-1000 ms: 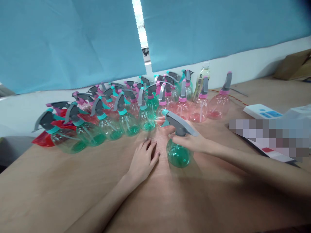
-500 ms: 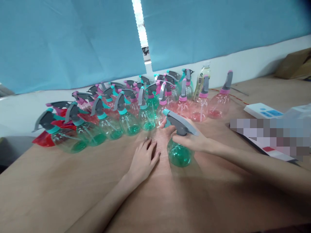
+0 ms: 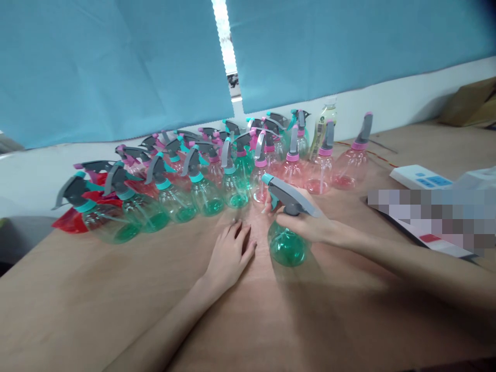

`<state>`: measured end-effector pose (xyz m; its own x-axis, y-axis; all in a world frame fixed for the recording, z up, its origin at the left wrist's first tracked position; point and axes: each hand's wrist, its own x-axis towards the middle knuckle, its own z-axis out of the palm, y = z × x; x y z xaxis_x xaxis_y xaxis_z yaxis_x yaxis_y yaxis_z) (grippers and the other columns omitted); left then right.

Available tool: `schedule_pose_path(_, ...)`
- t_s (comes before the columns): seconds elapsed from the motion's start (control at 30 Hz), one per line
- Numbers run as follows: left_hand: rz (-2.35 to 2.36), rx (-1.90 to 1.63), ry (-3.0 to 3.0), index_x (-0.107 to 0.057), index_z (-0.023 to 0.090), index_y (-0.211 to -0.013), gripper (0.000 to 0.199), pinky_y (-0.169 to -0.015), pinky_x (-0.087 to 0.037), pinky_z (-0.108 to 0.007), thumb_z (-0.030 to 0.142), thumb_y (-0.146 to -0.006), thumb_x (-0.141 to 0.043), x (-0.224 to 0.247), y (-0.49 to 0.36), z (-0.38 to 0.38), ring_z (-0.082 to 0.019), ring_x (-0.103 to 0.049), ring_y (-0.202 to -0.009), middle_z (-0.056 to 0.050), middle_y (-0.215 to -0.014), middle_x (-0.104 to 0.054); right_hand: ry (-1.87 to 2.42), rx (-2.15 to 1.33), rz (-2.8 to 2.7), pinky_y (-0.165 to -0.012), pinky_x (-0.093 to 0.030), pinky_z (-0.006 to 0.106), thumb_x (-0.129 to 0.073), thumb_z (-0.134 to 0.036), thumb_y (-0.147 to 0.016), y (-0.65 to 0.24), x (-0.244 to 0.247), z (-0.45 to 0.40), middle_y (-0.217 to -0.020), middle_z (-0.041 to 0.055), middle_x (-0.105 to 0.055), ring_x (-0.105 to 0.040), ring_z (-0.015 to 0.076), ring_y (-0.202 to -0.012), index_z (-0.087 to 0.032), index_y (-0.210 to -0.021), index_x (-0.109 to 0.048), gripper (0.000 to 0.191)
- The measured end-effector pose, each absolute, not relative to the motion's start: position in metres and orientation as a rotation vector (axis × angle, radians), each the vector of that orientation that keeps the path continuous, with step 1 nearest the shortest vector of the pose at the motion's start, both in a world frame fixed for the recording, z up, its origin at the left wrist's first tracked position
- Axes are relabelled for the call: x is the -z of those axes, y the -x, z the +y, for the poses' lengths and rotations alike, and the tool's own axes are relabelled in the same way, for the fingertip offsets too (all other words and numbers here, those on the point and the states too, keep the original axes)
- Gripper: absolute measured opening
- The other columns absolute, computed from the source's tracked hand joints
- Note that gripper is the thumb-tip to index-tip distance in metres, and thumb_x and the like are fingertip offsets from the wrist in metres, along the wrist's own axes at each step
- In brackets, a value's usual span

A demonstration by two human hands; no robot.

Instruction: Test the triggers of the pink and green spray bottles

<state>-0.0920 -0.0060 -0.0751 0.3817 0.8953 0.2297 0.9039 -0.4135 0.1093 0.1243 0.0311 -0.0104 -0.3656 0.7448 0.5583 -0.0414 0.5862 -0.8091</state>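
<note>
My right hand (image 3: 308,219) is wrapped round the neck of a green spray bottle (image 3: 289,248), which stands nearly upright with its grey head and teal nozzle pointing to the upper left. Its fingers are at the teal trigger. My left hand (image 3: 231,253) rests on the wooden table (image 3: 232,330), palm down, fingers spread and holding nothing, left of that bottle. Beyond both hands stand rows of spray bottles; the front row has green ones with teal collars, such as one (image 3: 211,199) at the centre, and pink ones with pink collars, such as one (image 3: 318,173) to the right.
A labelled drink bottle (image 3: 321,129) stands behind the pink bottles. Red plastic (image 3: 73,221) lies among the bottles at the left. On the right are a white device with blue buttons (image 3: 420,177) and a partly blurred flat item (image 3: 430,237). A cardboard box (image 3: 468,106) sits at the back right.
The fingers of my right hand have drawn in from reaching beyond the nozzle to the trigger. The held bottle has shifted very slightly right. My left hand has stayed in place.
</note>
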Motion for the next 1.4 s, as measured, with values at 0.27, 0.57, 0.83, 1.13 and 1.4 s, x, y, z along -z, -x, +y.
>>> schedule_pose_path(0.27, -1.698, 0.398, 2.597, -0.056, 0.015, -0.131, 0.041, -0.106, -0.044, -0.052, 0.036, -0.097, -0.047, 0.073, 0.091, -0.006, -0.033, -0.049, -0.13, -0.016, -0.138, -0.056, 0.563, -0.924, -1.758, -0.059, -0.046, 0.027, -0.052, -0.008, -0.066, -0.127, 0.012, 0.03, -0.08, -0.0014, -0.06, -0.057, 0.0119, -0.067, -0.02, -0.085, -0.055, 0.023)
schedule_pose_path(0.57, -1.722, 0.383, 2.607, -0.056, 0.014, -0.131, 0.041, -0.107, -0.043, -0.052, 0.036, -0.097, -0.048, 0.072, 0.091, -0.007, -0.033, -0.047, -0.132, -0.017, -0.139, -0.055, 0.608, -0.92, -1.829, -0.055, -0.042, 0.026, -0.049, -0.006, -0.066, -0.128, 0.016, 0.035, -0.07, -0.0064, -0.054, -0.045, 0.0096, -0.055, -0.022, -0.108, -0.061, 0.046)
schedule_pose_path(0.83, -1.718, 0.4, 2.599, -0.056, 0.014, -0.131, 0.041, -0.107, -0.044, -0.052, 0.035, -0.097, -0.048, 0.073, 0.091, -0.006, -0.033, -0.049, -0.13, -0.017, -0.138, -0.055, 0.569, -0.935, -1.775, -0.067, -0.052, 0.031, -0.051, -0.005, -0.067, -0.125, 0.022, 0.035, -0.105, 0.0034, -0.066, -0.061, 0.0139, -0.071, -0.022, -0.115, -0.061, 0.052)
schedule_pose_path(1.13, -1.707, 0.42, 2.593, -0.056, 0.015, -0.13, 0.039, -0.106, -0.044, -0.051, 0.035, -0.097, -0.048, 0.073, 0.091, -0.007, -0.033, -0.049, -0.131, -0.016, -0.138, -0.056, 0.598, -0.869, -1.811, -0.064, -0.052, 0.03, -0.05, -0.006, -0.067, -0.125, 0.02, 0.034, -0.098, 0.0027, -0.066, -0.061, 0.0144, -0.074, -0.019, -0.116, -0.06, 0.051)
schedule_pose_path(1.4, -1.743, 0.452, 2.607, -0.057, 0.015, -0.128, 0.038, -0.106, -0.043, -0.053, 0.034, -0.096, -0.049, 0.073, 0.092, -0.006, -0.034, -0.048, -0.131, -0.016, -0.137, -0.056, 0.518, -0.92, -1.811, -0.076, -0.057, 0.034, -0.05, -0.004, -0.067, -0.125, 0.025, 0.039, -0.117, 0.0063, -0.066, -0.066, 0.0173, -0.088, -0.02, -0.124, -0.057, 0.059)
